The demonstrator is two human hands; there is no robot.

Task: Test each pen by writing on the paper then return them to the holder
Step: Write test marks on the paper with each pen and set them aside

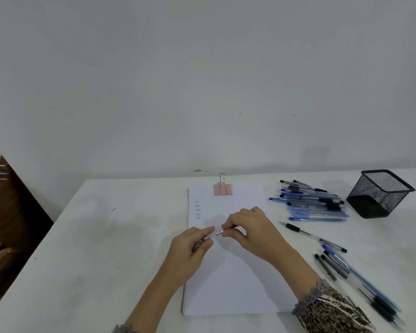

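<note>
Pen (218,232): I see it held above the middle of the paper, lying roughly 8 to 2 o'clock, with only a short silvery stretch showing between the two hands. I cannot tell whether cap and barrel are joined or parted.
Left hand (192,246): at 8 o'clock of the pen's visible part. The thumb and fingers are curled round the lower end.
Right hand (250,231): at 3 o'clock, with the fingertips pinching the upper end. The two hands are close together, nearly touching.
Paper (228,284): a white stack lying flat under both hands.
Written lines (197,210): I read a short column of small marks at 11 o'clock from the pen, near the sheet's left edge. They are too small to make out.
Binder clip (223,189): pink, at 12 o'clock, clamped on the paper's far edge with its wire loops standing up.
Pile of pens (312,203): at 2 o'clock, just beside the paper, blue and black pens stacked lengthwise.
Holder (375,195): a black mesh cup further out past the pile, close to it. It appears to lean in this wide view.
Loose pens (334,260): at 4 o'clock, scattered on the table and running toward the near right corner.
Sleeve (334,308): patterned, on the right forearm at 5 o'clock.
Table (106,248): white, and it carries everything above.
Furniture (7,212): dark wood, at 9 o'clock beyond the table edge.
</note>
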